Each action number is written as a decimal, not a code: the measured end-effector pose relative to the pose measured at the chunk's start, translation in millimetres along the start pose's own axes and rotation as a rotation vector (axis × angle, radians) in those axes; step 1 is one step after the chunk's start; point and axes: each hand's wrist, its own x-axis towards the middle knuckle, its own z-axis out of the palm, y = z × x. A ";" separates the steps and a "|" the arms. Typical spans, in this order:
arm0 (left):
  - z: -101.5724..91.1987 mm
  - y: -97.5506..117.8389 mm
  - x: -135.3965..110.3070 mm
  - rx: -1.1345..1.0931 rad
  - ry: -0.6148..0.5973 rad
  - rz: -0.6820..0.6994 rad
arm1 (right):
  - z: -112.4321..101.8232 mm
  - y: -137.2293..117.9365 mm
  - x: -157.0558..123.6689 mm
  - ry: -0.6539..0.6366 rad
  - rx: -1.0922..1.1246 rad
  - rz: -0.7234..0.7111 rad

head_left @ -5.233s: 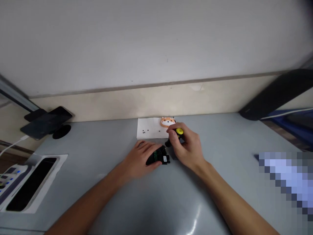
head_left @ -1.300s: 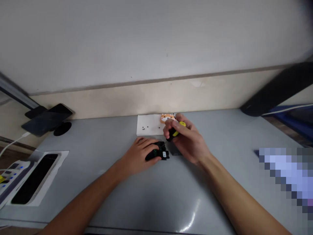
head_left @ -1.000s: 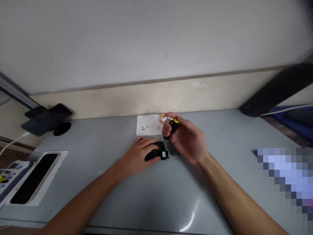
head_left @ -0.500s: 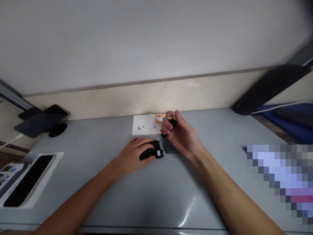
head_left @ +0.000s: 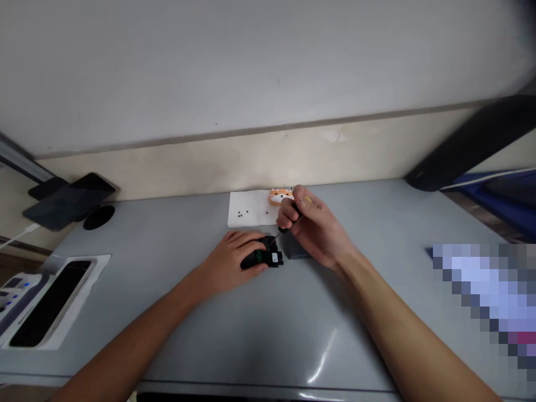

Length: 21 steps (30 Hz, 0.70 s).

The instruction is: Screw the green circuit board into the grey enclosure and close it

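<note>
Black device (head_left: 274,258) sits just below the frame's centre, clasped by the left hand (head_left: 229,259); to its right, the right hand (head_left: 316,228) grips a screwdriver (head_left: 297,213) slanting down towards it

Smooth grey worktop (head_left: 234,340) with a glossy sheen, matt white paper (head_left: 251,202), black plastic gadget (head_left: 268,257), screwdriver (head_left: 283,229) with thin metal-looking shaft and dark plastic handle, glossy glass-faced phone (head_left: 52,301), matt pale wall (head_left: 251,61), smooth cream skirting (head_left: 167,174).
</note>
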 end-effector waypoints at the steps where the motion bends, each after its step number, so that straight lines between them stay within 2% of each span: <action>1: 0.2 0.3 -0.1 0.003 0.001 -0.005 | 0.7 1.3 1.0 0.011 -0.035 -0.024; 5: 0.6 1.8 -0.6 0.006 -0.009 -0.034 | 1.7 4.6 5.0 0.066 -0.138 -0.108; 9: 0.9 1.7 -0.9 -0.005 -0.009 -0.046 | 0.9 2.9 3.8 0.015 -0.101 -0.047; 12: 0.8 0.9 -0.8 -0.017 -0.010 -0.033 | 0.9 3.0 1.2 0.000 -0.130 -0.053; 17: -0.7 1.5 -0.1 -0.020 -0.014 -0.041 | 2.0 5.0 0.3 0.021 -0.046 -0.059; 21: -0.8 2.3 0.3 -0.011 -0.016 -0.037 | 3.5 4.9 1.8 0.071 -0.088 -0.056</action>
